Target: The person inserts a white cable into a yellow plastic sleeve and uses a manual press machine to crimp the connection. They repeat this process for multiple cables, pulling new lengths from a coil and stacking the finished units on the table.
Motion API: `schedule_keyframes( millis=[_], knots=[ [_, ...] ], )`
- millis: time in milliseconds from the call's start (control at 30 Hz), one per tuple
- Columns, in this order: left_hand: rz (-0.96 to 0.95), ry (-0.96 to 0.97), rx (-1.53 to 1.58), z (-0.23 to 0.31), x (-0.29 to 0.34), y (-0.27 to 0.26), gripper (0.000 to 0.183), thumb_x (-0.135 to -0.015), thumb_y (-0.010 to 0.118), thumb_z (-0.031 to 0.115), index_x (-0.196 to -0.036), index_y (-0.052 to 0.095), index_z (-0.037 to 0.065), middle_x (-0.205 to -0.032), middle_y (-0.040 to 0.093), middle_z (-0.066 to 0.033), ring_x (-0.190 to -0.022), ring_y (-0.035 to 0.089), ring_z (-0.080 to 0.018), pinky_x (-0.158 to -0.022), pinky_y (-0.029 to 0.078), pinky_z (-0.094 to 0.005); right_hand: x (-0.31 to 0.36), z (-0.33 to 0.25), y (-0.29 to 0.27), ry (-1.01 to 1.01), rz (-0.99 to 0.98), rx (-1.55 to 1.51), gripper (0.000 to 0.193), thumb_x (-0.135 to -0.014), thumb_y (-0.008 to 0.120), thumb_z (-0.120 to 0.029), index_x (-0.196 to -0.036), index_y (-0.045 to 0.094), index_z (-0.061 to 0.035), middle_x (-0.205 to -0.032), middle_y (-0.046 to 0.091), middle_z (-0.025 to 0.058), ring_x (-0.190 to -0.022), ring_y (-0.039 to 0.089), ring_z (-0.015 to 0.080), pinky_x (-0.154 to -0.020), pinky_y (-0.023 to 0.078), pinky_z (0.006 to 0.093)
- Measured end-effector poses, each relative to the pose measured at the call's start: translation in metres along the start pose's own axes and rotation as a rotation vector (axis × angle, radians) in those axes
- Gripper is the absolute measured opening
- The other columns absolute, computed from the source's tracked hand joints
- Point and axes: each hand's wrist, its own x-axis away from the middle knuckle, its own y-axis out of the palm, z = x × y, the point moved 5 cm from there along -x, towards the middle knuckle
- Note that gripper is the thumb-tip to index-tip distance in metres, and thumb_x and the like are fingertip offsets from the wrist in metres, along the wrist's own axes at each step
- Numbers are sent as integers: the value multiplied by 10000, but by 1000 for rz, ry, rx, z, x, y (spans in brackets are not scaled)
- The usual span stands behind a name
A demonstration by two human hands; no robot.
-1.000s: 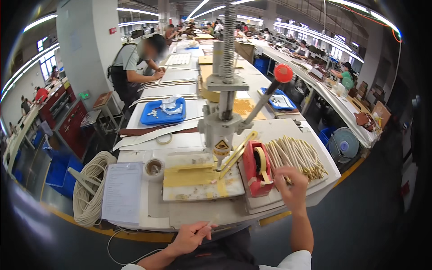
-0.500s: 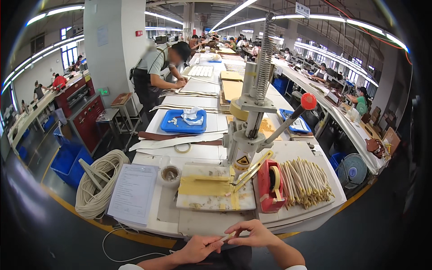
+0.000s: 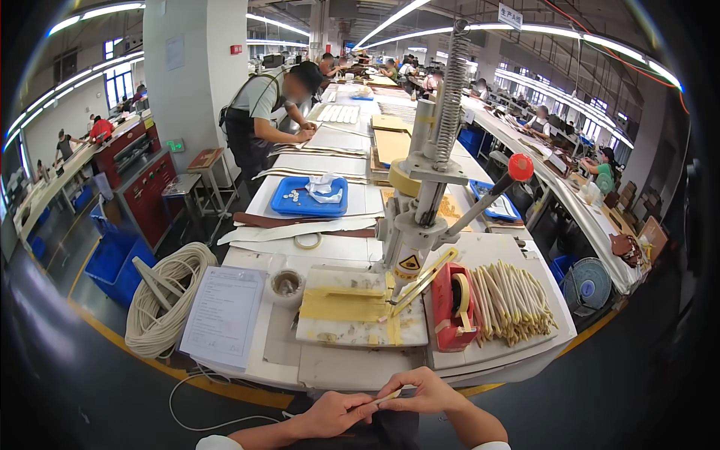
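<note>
Below the table's front edge, my left hand (image 3: 334, 415) and my right hand (image 3: 421, 391) meet around a short piece of pale cord (image 3: 386, 397). My left fingers are closed on its lower left part. The right thumb and fingers pinch its other end, hiding much of it. On the table at the right lies a pile of short pale cords (image 3: 514, 304) with yellowish ends. A red tape dispenser (image 3: 454, 330) stands beside the pile. Behind my hands is a hand press (image 3: 420, 202) with a red-knobbed lever, over a white block (image 3: 360, 330) partly covered in yellow tape.
A coil of pale rope (image 3: 169, 300) is at the left table edge, near a printed sheet (image 3: 223, 319) and a small round tub (image 3: 287, 285). Farther back are a blue tray (image 3: 309, 206) and a co-worker (image 3: 262, 112) bending over the table. A fan (image 3: 589, 285) stands right.
My right fingers have drawn in over the cord's end, so less of the cord shows. The left hand has shifted slightly right. The whole view has moved a little.
</note>
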Motion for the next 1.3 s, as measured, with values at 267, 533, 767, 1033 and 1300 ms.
schedule_keyframes(
  millis=[267, 533, 767, 1033, 1300],
  knots=[
    [-45, -80, 2, 3, 3, 0, 336, -1025, 548, 373, -1179, 678, 104, -839, 737, -17, -613, 675, -124, -618, 545, -269, 0, 0, 0, 1, -30, -1, 224, -880, 773, -223, -1022, 749, -51, -944, 755, 34, -864, 671, 115, -769, 497, 267],
    [-44, -59, 9, -5, 2, 2, 371, -1023, 550, 403, -1223, 664, 112, -854, 739, -14, -602, 672, -114, -601, 549, -257, 0, 0, -1, -19, -58, 7, 241, -890, 766, -218, -1042, 740, -33, -967, 755, 63, -889, 682, 134, -804, 511, 274],
    [-43, -51, -7, -7, 1, 3, 379, -1023, 549, 411, -1231, 661, 116, -853, 740, -10, -574, 657, -107, -591, 538, -247, 0, 2, -1, -4, -66, 17, 240, -892, 761, -215, -1045, 737, -31, -972, 755, 65, -902, 687, 137, -808, 517, 279],
    [-28, -40, 8, -7, 1, 3, 379, -1023, 551, 407, -1236, 661, 114, -857, 744, -8, -590, 668, -115, -605, 540, -255, -1, 5, -2, -30, -64, 28, 243, -891, 760, -224, -1038, 738, -32, -963, 757, 69, -892, 695, 149, -785, 517, 275],
    [-18, -17, -5, -8, 2, 2, 381, -1018, 559, 410, -1229, 669, 112, -860, 751, -14, -610, 677, -113, -619, 542, -248, -2, 3, -1, -37, -73, 33, 232, -891, 762, -216, -1028, 739, -31, -956, 757, 70, -889, 696, 152, -777, 521, 279]
  ],
)
